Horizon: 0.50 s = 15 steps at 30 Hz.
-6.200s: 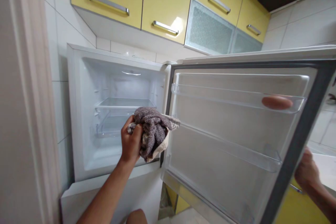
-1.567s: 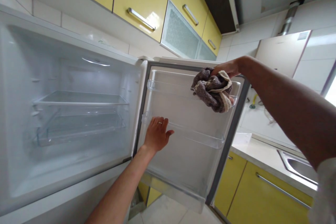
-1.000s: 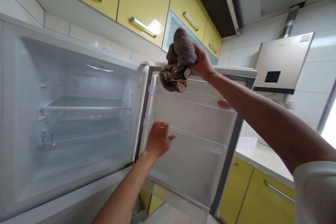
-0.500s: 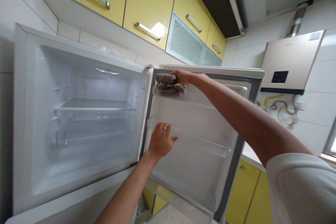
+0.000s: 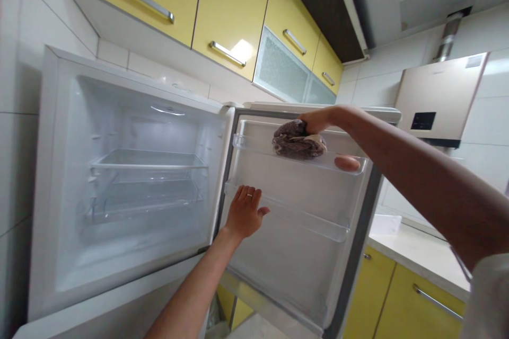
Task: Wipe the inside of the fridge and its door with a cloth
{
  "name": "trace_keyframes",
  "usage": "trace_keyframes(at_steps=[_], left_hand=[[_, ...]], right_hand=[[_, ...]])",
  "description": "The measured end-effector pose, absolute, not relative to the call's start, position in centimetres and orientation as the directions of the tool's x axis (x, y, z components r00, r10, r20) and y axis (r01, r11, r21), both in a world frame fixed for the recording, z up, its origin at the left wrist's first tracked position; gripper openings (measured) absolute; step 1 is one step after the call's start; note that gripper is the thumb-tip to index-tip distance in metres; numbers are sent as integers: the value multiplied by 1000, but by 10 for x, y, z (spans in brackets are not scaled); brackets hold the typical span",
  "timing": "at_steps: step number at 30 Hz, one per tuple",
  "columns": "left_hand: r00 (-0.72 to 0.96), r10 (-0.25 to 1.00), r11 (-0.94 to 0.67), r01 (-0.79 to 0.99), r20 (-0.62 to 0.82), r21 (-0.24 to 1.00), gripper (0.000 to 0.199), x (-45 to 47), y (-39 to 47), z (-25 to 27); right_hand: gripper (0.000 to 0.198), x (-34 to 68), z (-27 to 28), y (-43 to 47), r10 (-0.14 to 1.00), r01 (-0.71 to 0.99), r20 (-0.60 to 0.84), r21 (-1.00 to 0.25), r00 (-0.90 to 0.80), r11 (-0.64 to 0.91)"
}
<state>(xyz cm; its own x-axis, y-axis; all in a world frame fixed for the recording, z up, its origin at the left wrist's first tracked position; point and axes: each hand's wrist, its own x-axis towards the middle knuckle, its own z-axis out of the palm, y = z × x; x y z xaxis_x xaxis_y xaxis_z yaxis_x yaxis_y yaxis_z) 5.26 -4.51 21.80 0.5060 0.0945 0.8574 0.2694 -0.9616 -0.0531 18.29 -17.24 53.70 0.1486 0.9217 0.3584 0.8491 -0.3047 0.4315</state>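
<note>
The right hand [image 5: 318,119] is clutching a bunched grey-brown terry cloth [image 5: 298,141] inside the clear top shelf of the open white fridge door [image 5: 294,254], fingertips hidden behind cloth, while the left hand [image 5: 244,212] is lying flat, fingers spread, against the clear middle door shelf [image 5: 302,217].

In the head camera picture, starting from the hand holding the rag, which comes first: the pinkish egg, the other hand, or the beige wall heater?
From the right hand on the grey-brown rag:
1. Pinkish egg, just below, in the top door shelf.
2. Left hand, lower left, on the middle door shelf.
3. Beige wall heater, far right.
</note>
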Motion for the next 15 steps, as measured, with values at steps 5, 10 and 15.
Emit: trace_keyframes(at_steps=[5,10,15], left_hand=[[545,115,-956,286,831,-56,46,50,-44,218],[565,121,-951,301,816,-67,45,48,-43,219],[597,157,-954,299,787,-37,48,49,-47,222]], right_hand=[[34,164,542,-192,896,810,205,382,394,-444],[40,154,551,-210,858,836,421,321,295,-445],[40,131,558,-218,543,910,840,225,1,-349]])
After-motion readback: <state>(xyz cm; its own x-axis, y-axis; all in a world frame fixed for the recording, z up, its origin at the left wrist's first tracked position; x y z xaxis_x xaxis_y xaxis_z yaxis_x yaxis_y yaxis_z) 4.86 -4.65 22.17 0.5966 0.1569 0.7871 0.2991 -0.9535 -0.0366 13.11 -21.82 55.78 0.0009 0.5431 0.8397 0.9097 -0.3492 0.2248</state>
